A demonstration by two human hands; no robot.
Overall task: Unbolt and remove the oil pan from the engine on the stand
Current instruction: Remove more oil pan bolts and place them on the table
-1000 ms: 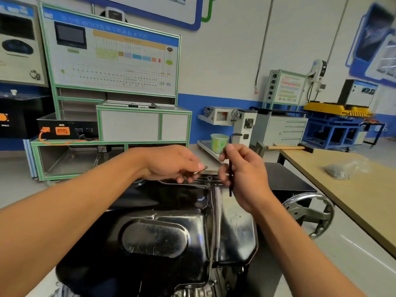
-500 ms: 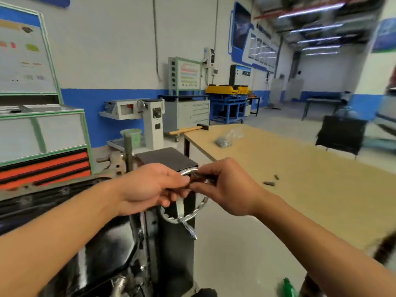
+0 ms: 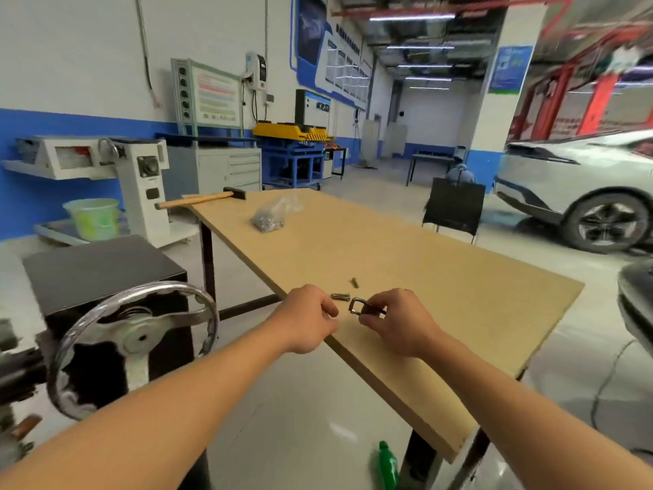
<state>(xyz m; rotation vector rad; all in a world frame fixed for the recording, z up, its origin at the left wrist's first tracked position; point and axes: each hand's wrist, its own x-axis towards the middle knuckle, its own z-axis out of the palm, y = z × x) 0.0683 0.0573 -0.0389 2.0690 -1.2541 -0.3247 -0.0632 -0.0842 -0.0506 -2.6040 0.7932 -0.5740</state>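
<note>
My left hand [image 3: 309, 321] hovers over the near edge of the wooden table [image 3: 424, 270], its fingertips pinched on a small bolt that barely shows. My right hand [image 3: 397, 325] is just to its right and grips a dark L-shaped hex key [image 3: 357, 307] whose bent end points left. Two loose bolts [image 3: 340, 297] lie on the table just beyond my hands. The engine stand's chrome handwheel [image 3: 136, 335] is at the lower left. The oil pan is out of view.
A hammer [image 3: 208, 199] and a plastic bag of hardware [image 3: 270, 217] lie at the table's far end. A green bottle [image 3: 388, 466] stands on the floor by the table leg. A black chair [image 3: 454, 206] and a white car [image 3: 579, 189] stand to the right.
My view has swung right, from the oil pan on the engine to the wooden table. Both hands moved with it and are now low over the table beside the loose bolts.
</note>
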